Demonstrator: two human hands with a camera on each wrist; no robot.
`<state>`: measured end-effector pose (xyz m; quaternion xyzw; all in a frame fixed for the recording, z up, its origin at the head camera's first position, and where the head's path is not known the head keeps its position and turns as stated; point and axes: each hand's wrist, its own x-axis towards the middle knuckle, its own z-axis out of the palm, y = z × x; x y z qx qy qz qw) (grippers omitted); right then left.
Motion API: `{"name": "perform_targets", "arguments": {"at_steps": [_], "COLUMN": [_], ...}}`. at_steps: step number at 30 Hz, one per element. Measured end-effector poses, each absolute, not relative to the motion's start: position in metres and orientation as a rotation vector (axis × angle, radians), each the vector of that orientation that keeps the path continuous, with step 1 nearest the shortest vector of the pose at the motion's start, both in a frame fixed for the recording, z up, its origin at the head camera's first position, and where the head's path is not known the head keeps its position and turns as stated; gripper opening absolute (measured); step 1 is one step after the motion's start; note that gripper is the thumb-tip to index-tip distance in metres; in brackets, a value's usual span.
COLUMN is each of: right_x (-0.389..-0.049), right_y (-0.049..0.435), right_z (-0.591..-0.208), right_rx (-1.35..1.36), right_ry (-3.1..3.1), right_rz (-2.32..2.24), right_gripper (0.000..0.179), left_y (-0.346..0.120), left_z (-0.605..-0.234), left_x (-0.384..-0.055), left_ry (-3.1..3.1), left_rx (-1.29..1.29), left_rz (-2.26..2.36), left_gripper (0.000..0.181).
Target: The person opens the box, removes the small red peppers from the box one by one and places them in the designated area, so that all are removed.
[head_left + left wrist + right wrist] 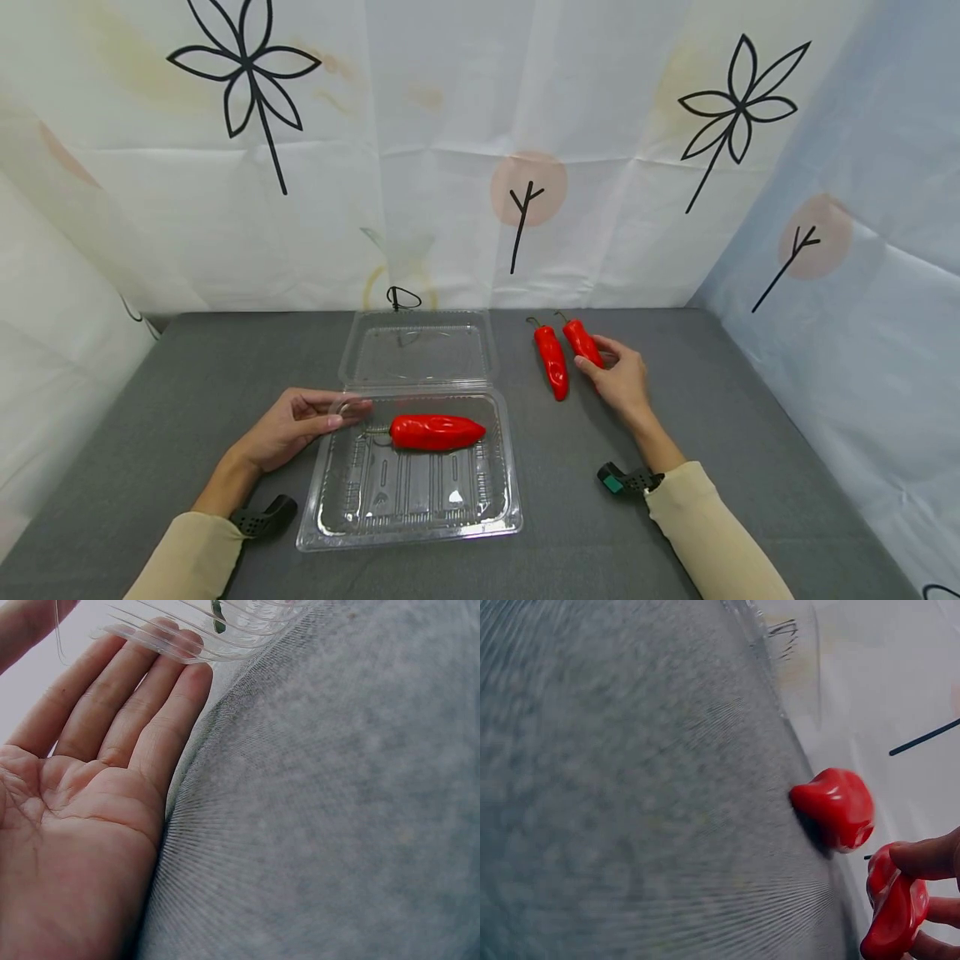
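A clear plastic clamshell container (408, 529) lies on the table with its lid folded back. One long red pepper (435, 432) rests inside, its stem towards the left. My left hand (300, 423) holds the container's left rim, thumb near the edge. In the left wrist view its fingers (120, 712) reach along the outside of the ribbed wall. The right hand (618, 377) grips another red pepper (581, 340) between thumb and fingers; the right wrist view shows this pepper (896, 907) too. A third red pepper (552, 360) lies just left of it, untouched.
The see-through lid (418, 350) lies flat towards the back of the grey table (570, 533). White patterned cloth (450, 167) hangs along the table's back edge, and more cloth stands at both sides. A dark band (264, 517) is on each wrist.
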<state>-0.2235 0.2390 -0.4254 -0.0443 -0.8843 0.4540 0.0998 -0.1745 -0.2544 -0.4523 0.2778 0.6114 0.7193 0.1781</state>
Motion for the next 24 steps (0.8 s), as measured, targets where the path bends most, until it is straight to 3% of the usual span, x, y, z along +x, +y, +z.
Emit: {"name": "perform_targets", "arguments": {"at_steps": [24], "right_x": [-0.229], "right_y": [0.235], "right_z": [-0.442], "right_rx": [-0.179], "right_ry": [-2.581], "right_rz": [1.168], "right_gripper": [0.058], "left_y": [-0.253], "left_z": [-0.45], "left_x": [-0.174], "left_ry": [1.716], "left_rx": [0.785], "left_rz": [2.04], "left_gripper": [0.038]}}
